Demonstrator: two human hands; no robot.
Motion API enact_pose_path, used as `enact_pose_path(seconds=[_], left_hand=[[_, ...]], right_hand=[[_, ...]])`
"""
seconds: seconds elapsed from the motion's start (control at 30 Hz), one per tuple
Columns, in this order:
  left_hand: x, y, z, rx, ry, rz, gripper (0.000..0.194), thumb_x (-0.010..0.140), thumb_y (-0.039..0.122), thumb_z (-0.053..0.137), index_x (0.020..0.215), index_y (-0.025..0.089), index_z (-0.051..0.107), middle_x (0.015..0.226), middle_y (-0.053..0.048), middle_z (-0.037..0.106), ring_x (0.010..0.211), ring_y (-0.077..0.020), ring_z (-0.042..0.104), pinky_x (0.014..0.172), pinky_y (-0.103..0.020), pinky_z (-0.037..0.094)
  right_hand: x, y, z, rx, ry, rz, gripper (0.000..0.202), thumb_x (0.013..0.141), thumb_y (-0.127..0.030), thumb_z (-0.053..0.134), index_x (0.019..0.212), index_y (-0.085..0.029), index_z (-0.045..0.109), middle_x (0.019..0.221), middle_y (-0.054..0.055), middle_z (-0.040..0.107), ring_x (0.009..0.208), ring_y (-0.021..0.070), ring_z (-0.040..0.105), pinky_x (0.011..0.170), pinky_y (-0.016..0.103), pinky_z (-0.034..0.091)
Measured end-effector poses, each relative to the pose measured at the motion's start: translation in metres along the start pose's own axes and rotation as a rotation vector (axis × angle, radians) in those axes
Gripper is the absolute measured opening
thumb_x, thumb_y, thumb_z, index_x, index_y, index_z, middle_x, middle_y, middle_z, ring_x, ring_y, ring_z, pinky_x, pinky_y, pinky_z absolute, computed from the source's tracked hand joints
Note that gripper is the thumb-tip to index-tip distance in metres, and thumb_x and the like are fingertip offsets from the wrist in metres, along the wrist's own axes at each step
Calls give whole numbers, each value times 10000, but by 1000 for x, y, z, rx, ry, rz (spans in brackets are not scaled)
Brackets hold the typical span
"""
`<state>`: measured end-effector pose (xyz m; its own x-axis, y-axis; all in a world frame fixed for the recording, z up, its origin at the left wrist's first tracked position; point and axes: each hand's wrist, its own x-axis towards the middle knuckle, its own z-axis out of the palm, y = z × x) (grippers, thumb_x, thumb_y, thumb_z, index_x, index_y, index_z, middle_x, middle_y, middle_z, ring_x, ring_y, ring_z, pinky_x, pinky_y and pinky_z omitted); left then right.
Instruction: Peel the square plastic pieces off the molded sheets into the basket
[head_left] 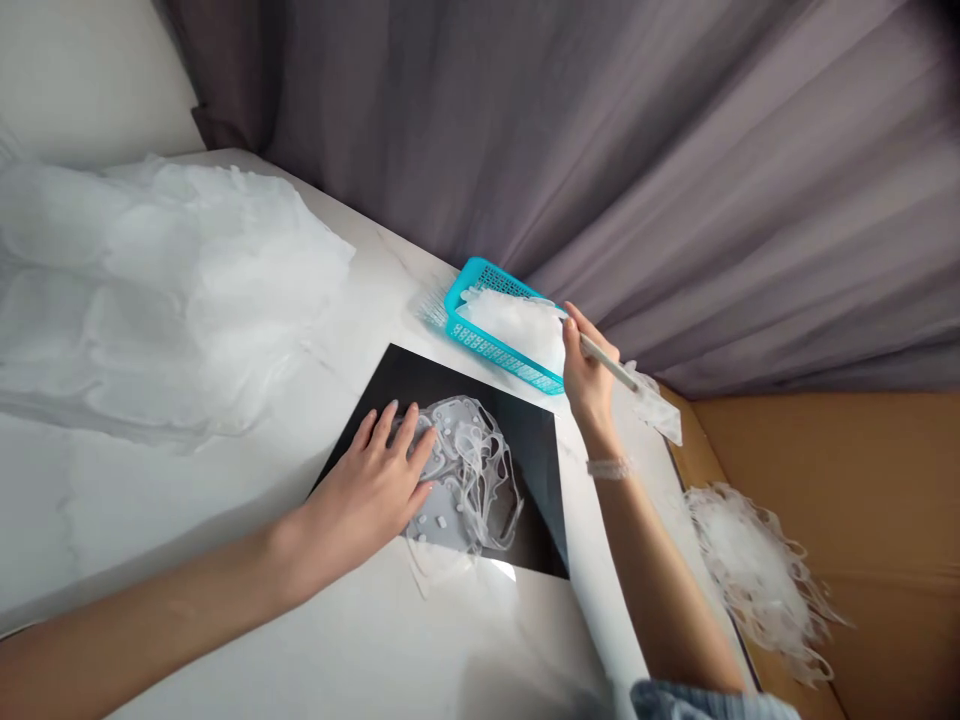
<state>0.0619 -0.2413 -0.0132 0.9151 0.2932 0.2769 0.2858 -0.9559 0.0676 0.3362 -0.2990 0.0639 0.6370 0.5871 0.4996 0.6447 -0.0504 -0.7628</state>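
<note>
My left hand (394, 460) lies with its fingers spread over a translucent sheet (450, 500), which has curled cut strips and small raised bits on it. Beneath the sheet is a black mat (540, 480). My right hand (589, 370) is closed around a slim, pale pen-like tool (611, 362), at the right end of a turquoise basket (495, 352). The tool's back end points down to the right; its working tip is hidden by the fingers. White translucent pieces (510, 318) are heaped in the basket.
A big pile of translucent white sheets (150, 290) covers the table's left side. Stringy white scraps (757, 570) hang by the right edge, above a brown surface (847, 480). More clear scraps (660, 408) lie behind my right wrist. A grey curtain (525, 130) borders the back.
</note>
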Motion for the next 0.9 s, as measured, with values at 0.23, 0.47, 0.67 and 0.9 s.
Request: enact_pose_path(seconds=[0.23,0.47,0.67,0.9], left_hand=[[-6,8,-1,45,-80,-103,504,964,345,477,1402,100,527,1456,-283,463,1327,-491,437,1022,-623,399],[-9,11,-8,67,-122,-125,525,962,343,476,1386,36,516,1460,-333,422,1330,-514,418,1029,-677,346],[-5,6,-14,1,-150,83,509,995,308,405,1451,85,441,1501,-243,426,1383,-381,411,1110,-553,336],[-4,2,-27,19,-233,115,473,992,340,435,1400,110,499,1478,-230,462,1361,-372,433,1075,-519,380]], right_hand=[[-150,-60,36,352,-340,353,348,974,-405,519,1219,-208,669,1189,116,707,1065,260,700,923,486,585],[-121,-2,-21,-26,126,314,422,957,-470,498,1218,-178,655,1115,114,720,1095,255,662,972,492,511],[-117,-25,-28,-108,-101,392,397,919,-498,567,1152,-209,709,937,78,731,891,225,691,808,372,548],[-137,-53,37,-35,-465,256,249,933,-393,591,1034,-197,705,896,47,731,795,183,689,697,284,521]])
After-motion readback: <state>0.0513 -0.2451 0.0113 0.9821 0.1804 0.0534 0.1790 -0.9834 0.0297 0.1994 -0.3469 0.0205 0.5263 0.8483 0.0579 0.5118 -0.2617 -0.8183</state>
